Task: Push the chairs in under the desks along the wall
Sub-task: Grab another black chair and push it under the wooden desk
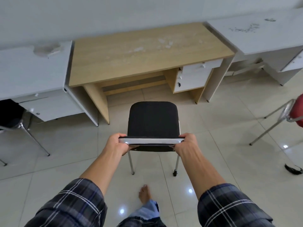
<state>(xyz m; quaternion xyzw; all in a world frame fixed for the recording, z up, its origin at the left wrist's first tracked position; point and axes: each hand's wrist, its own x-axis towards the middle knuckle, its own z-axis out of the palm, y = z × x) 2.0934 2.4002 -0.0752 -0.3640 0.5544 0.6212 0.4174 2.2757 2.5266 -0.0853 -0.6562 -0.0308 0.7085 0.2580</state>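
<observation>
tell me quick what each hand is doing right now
Left hand: closed on the left end of the black chair backrest.
Right hand: closed on the right end of the same backrest.

Left hand (118, 143) and right hand (186, 143) clenched, arms outstretched forward.

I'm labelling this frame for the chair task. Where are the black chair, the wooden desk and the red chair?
black chair (152, 119): head view, middle of the seat cushion.
wooden desk (131, 54): head view, bare desktop.
red chair (299, 112): head view, red seat at the right edge.
</observation>
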